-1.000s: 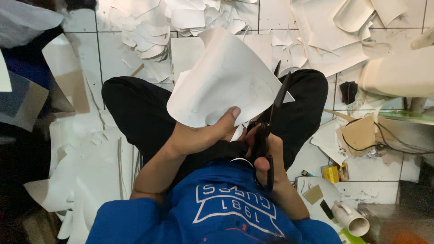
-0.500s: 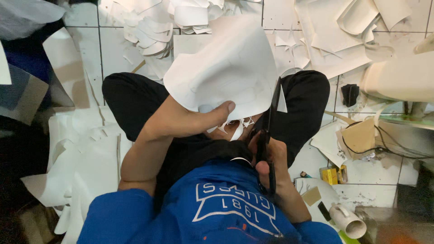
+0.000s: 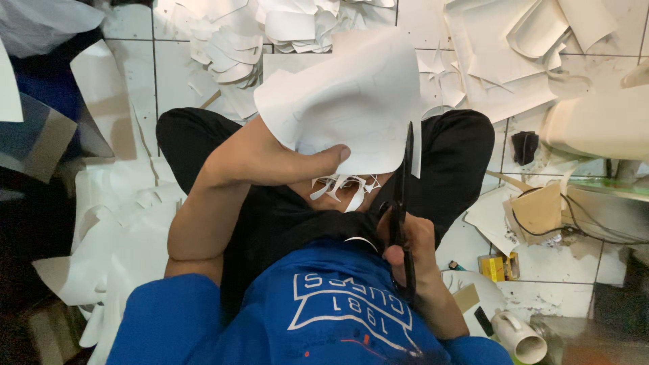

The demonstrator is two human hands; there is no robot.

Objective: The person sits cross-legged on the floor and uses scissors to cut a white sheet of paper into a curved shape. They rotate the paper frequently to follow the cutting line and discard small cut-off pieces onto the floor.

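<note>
I sit cross-legged on a tiled floor. My left hand (image 3: 297, 164) grips a large white sheet of paper (image 3: 351, 94) by its lower edge, holding it up over my lap with the thumb on top. My right hand (image 3: 405, 243) holds black scissors (image 3: 404, 182), whose blades point up along the sheet's right edge. Thin white paper trimmings (image 3: 345, 186) lie on my lap below the sheet.
White paper offcuts (image 3: 230, 47) are piled on the floor ahead and at the upper right. More white sheets (image 3: 115, 230) lie to my left. At right are a brown cardboard piece (image 3: 539, 209), a cable, a small yellow box (image 3: 497, 265) and a white roll (image 3: 520, 338).
My left hand has turned the sheet and shifted along its lower edge. The scissors have swung more upright along the sheet's right side.
</note>
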